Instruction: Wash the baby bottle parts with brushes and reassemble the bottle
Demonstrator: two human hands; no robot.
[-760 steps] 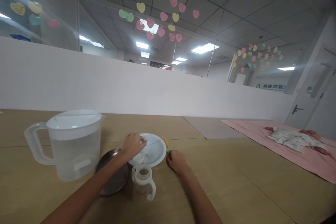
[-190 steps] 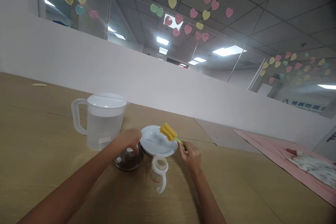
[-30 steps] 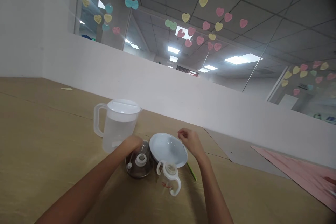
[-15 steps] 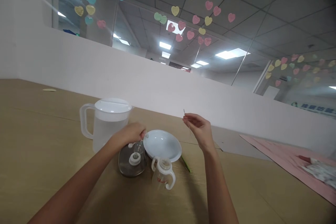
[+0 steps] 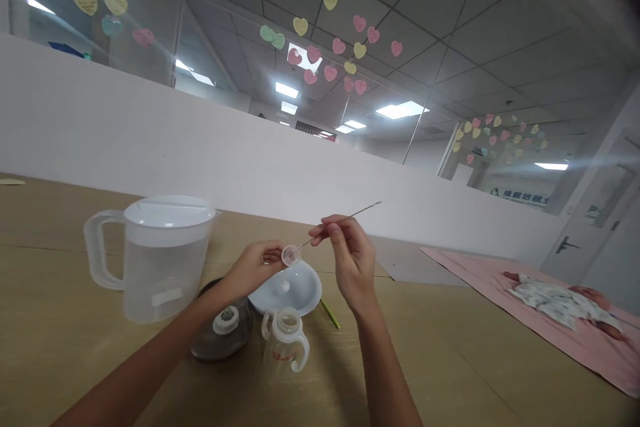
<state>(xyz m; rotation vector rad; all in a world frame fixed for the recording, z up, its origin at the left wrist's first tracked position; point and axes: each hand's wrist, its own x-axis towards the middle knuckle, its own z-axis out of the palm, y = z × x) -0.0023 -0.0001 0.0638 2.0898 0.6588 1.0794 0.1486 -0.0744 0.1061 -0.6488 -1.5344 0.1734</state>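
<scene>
A small clear round piece [image 5: 291,255] is pinched in the fingers of my left hand [image 5: 255,270], above the white bowl [image 5: 307,287]. My right hand [image 5: 353,259] grips a thin stick [image 5: 363,211] between thumb and fingers, its lower end at the clear piece. In front of the bowl stands a clear bottle [image 5: 286,347] with two white handles and an open top. Beneath my left forearm is a dark, shallow container [image 5: 215,347], partly hidden, with a white ring-shaped part [image 5: 226,320] on it.
A large lidded pitcher [image 5: 163,267] with clear liquid stands at the left. A green stick [image 5: 330,313] lies right of the bowl. On the far right, a doll in patterned clothes [image 5: 555,300] lies on a pink cloth [image 5: 470,273].
My hands have come together, with the stick now tilted and meeting the clear piece. The view has turned to the right, showing more of the doll and a door.
</scene>
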